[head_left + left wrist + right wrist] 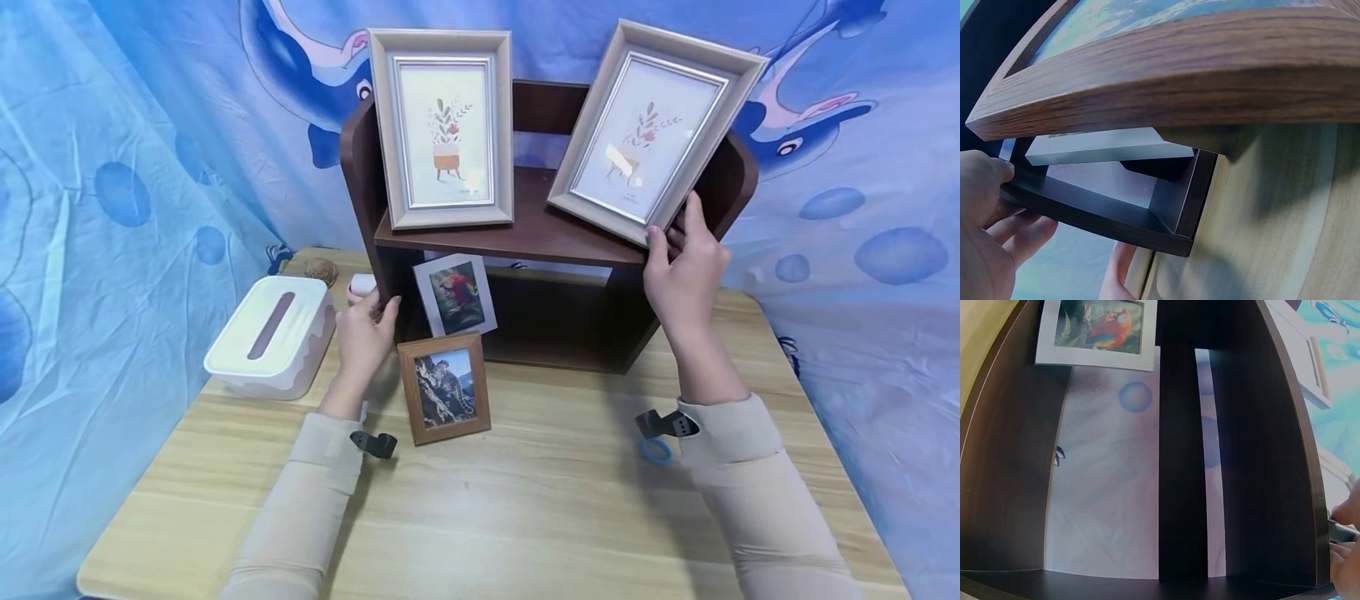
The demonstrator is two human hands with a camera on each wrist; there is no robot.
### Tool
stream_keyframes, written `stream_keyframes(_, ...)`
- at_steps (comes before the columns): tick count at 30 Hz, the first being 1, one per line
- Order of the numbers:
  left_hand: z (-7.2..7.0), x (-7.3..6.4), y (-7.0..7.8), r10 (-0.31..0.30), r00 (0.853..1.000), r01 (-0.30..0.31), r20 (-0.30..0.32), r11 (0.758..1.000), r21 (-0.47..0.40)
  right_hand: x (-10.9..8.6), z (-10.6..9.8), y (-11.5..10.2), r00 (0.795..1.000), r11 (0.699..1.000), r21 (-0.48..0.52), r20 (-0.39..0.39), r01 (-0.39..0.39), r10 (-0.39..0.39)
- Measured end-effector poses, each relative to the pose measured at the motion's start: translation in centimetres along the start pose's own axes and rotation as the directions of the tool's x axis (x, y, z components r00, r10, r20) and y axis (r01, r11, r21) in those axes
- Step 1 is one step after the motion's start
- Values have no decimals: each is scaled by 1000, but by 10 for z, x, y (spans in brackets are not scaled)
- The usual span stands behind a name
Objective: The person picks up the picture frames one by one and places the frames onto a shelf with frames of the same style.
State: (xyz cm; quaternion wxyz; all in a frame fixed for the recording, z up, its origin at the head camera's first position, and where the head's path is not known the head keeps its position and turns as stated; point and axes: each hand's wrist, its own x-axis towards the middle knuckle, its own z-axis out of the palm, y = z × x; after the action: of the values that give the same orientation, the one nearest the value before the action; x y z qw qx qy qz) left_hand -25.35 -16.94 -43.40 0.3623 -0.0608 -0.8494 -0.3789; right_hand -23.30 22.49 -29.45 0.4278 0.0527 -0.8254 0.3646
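Observation:
My right hand (686,271) grips the lower right corner of a beige picture frame (592,125), which leans clockwise on the upper board of a dark brown shelf (536,204). A matching beige frame (378,125) stands upright at the left of that board. At the shelf's left side panel, my left hand (365,337) pinches the edge; thumb and fingers lie on either side of it in the left wrist view. A white frame with a parrot picture (1096,357) leans in the lower compartment. In front stands a brown wooden frame with a leopard picture (483,392).
A white tissue box (303,312) sits left of the shelf. Behind my left hand are a small white-and-pink object (362,286) and a ball of twine (321,268). A blue ring (656,451) shows by the right wrist. Blue curtains (847,275) hang behind the wooden table (562,500).

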Motion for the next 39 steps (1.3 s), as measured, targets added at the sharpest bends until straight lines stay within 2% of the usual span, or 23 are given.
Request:
stream_keyframes(7, -1, 0, 1, -15, 1000, 15, 10, 1000, -18, -2, -3, 0, 1000, 1000, 30, 21, 1, -2)
stream_keyframes(22, -2, 0, 2, -41, 999, 41, 17, 999, -3, 0, -10, 0, 996, 1000, 3, 91, -2, 2)
stream_keyframes(27, -1, 0, 1, -35, 999, 36, 22, 999, -6, -4, -12, -1, 996, 999, 26, 78, -46, 44)
stream_keyframes(36, -2, -1, 1, -24, 1000, 24, 18, 1000, -7, -12, -19, -2, 998, 998, 45, 54, -46, 44)
stream_keyframes(39, -2, -1, 2, -26, 999, 27, 25, 1000, -1, -16, -23, 0, 999, 997, 74, 23, -39, 37)
